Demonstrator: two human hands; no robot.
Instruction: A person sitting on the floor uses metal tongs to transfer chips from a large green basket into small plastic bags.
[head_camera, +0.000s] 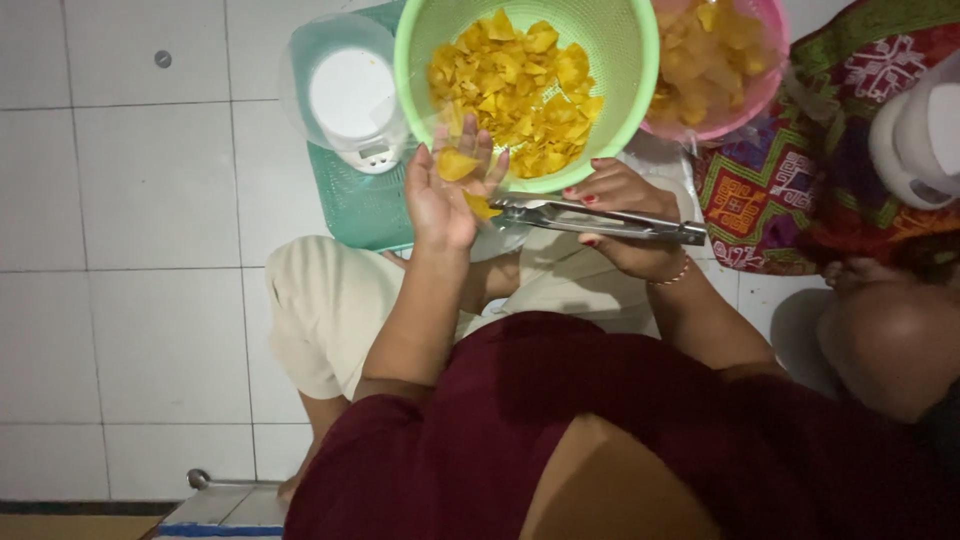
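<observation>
- Floor of large white square ceramic tiles (150, 300) with thin grey grout lines.
- Small round metal drain cap (163, 59) set in one tile, top left.
- Patterned red-and-green woven cloth (800, 180) at right.
- Light dim, edges shadowed.

White kitchen scale (352, 98) on teal mat (360, 205); pink colander (715, 62) (holding yellow chips); patterned cloth (800, 170).

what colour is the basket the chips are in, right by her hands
Light green basket, holding yellow chips; the head view shows it best.
</observation>
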